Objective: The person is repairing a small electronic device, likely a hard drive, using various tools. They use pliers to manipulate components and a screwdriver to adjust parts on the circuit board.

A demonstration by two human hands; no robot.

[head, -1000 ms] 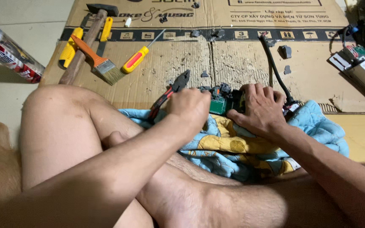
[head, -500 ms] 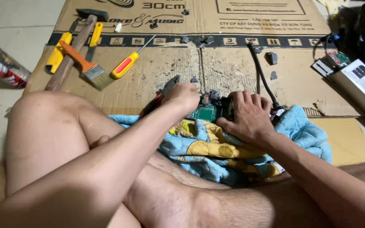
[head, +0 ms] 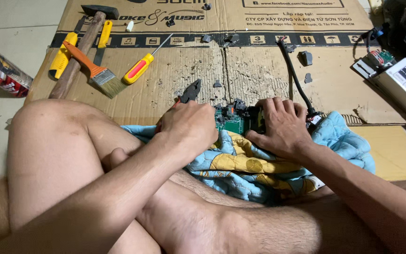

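Gripping the pliers [head: 190,91] in my closed left hand [head: 189,126], I've drawn them in beside the board [head: 233,121] since a second ago. My right hand [head: 283,126] still presses flat on it, atop the blanket [head: 339,141].

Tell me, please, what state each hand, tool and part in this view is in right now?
left hand: closed around the pliers' handles.
pliers: gripped, jaws shut, pointing away.
right hand: pressed flat on the circuit board.
circuit board: green, lying on the blanket.
blanket: crumpled.
black cable: loose, across the cardboard.
hammer: lying flat.
paintbrush: lying across the hammer.
screwdriver: lying flat.
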